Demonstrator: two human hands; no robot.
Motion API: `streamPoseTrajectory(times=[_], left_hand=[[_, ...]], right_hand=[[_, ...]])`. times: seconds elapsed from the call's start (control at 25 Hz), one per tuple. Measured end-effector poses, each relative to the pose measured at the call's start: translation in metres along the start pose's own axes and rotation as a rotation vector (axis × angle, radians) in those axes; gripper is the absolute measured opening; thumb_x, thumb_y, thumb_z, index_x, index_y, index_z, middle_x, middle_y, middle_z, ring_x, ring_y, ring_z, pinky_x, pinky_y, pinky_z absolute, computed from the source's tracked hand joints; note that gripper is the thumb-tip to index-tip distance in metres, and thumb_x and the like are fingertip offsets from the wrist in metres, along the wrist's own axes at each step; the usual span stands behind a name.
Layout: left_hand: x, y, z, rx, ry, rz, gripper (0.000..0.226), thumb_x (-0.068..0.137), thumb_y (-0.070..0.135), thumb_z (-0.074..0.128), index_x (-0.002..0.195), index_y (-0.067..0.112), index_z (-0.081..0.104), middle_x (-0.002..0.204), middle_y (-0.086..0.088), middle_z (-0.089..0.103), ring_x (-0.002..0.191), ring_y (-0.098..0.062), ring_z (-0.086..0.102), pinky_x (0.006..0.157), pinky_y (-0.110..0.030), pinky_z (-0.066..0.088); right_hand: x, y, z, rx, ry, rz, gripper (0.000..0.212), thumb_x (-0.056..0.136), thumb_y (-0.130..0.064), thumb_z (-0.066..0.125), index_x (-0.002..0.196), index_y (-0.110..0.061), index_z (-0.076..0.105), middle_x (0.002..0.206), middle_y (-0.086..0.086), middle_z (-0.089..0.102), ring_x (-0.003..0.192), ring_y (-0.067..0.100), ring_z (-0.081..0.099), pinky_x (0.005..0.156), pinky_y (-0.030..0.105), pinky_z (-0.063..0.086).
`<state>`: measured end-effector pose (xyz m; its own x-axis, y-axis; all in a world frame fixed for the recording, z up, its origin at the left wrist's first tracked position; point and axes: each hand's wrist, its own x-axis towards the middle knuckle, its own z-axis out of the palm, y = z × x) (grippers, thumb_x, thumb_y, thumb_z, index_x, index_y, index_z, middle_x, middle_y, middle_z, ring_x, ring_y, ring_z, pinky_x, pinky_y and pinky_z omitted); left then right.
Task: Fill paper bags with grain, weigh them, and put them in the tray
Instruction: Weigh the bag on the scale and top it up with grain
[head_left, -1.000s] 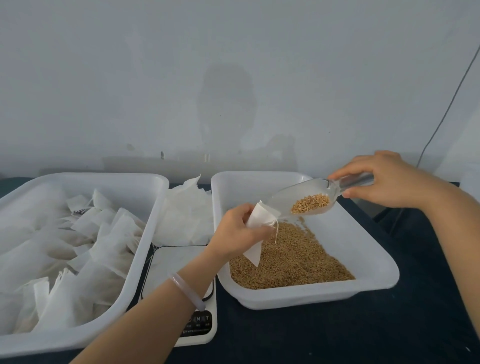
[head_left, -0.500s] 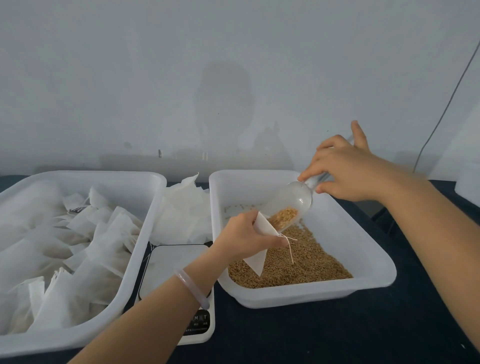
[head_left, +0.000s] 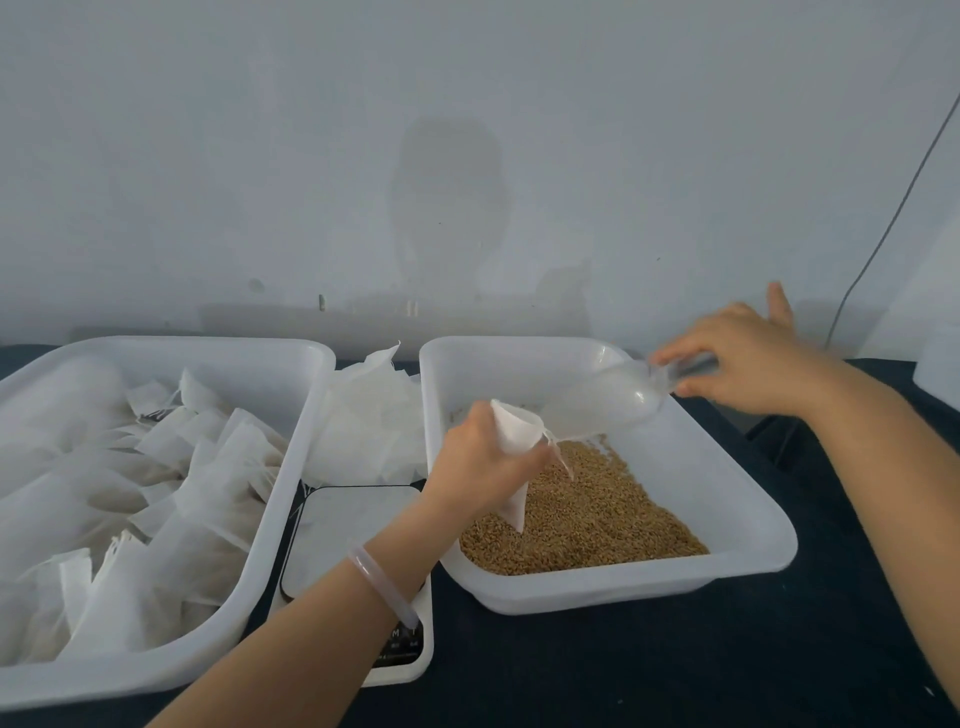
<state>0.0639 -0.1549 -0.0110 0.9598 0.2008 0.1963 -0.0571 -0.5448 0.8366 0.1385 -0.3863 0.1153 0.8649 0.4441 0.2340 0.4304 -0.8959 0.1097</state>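
Head view shows the filling step near its end. The left hand (head_left: 478, 467) is curled round a paper bag (head_left: 519, 431), pinching it near the top so that the mouth gapes upward and to the right, toward the scoop (head_left: 608, 397). The bag's lower corner hangs down and reaches the grain (head_left: 587, 514), apparently weighted by what is inside.

The bag is held over the grain tray (head_left: 623, 587), so I judge that any spill falls back onto the heap rather than onto the dark table. The right hand (head_left: 748, 364) pinches the scoop handle between thumb and fingertips, with one finger stretched out behind. The scoop is tilted with its lip at the bag's mouth. Its bowl is blurred and looks pale, so it is probably emptied, though I cannot tell for sure.

A scale (head_left: 353, 530) sits between the two trays, just beside the left wrist, handy for the weighing that is not yet done. Behind it lies a pile of empty bags (head_left: 369, 415). The left tray (head_left: 182, 344) holds many filled bags (head_left: 171, 467), so the task appears well along.
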Motion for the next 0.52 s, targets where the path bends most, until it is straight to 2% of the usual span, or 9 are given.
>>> streamPoseTrajectory(times=[0.12,0.2,0.32,0.4,0.52], left_hand=[[0.001,-0.003,-0.003,-0.13,0.128,-0.032,0.051,0.069,0.04,0.072,0.105,0.018,0.044,0.088,0.011,0.053,0.075,0.0,0.053,0.048,-0.013,0.037],[0.001,-0.004,-0.004,-0.136,0.123,-0.035,0.047,0.071,0.035,0.07,0.105,0.017,0.043,0.089,0.008,0.054,0.075,-0.004,0.054,0.049,-0.016,0.036],[0.001,-0.006,-0.004,-0.16,0.101,-0.028,0.043,0.072,0.033,0.069,0.102,0.018,0.043,0.089,0.005,0.056,0.075,-0.006,0.056,0.048,-0.014,0.037],[0.0,-0.007,-0.005,-0.17,0.086,-0.015,0.04,0.072,0.034,0.069,0.098,0.02,0.043,0.087,0.006,0.056,0.072,-0.005,0.056,0.047,-0.012,0.038],[-0.002,-0.007,-0.006,-0.278,0.044,0.012,0.04,0.066,0.035,0.068,0.095,0.021,0.044,0.09,0.0,0.064,0.076,-0.012,0.062,0.059,-0.023,0.05]], right_hand=[[-0.013,0.001,0.044,-0.128,-0.128,0.041,0.034,0.084,-0.035,0.065,0.113,-0.05,0.058,0.114,-0.014,0.061,0.128,0.019,0.037,0.106,0.058,-0.022],[-0.022,-0.014,0.078,-0.097,-0.203,-0.037,0.037,0.083,-0.033,0.065,0.115,-0.05,0.057,0.119,-0.017,0.059,0.13,0.017,0.036,0.101,0.054,-0.027],[-0.029,-0.034,0.108,0.104,-0.309,-0.136,0.035,0.084,-0.027,0.066,0.111,-0.049,0.06,0.117,-0.02,0.059,0.13,0.012,0.034,0.102,0.049,-0.029],[-0.032,-0.037,0.114,0.286,-0.326,-0.126,0.031,0.083,-0.03,0.068,0.106,-0.049,0.061,0.115,-0.023,0.06,0.129,0.008,0.037,0.106,0.05,-0.026],[-0.036,-0.024,0.107,0.465,-0.31,-0.074,0.031,0.084,-0.029,0.066,0.1,-0.054,0.058,0.117,-0.025,0.058,0.128,0.005,0.041,0.109,0.049,-0.022]])
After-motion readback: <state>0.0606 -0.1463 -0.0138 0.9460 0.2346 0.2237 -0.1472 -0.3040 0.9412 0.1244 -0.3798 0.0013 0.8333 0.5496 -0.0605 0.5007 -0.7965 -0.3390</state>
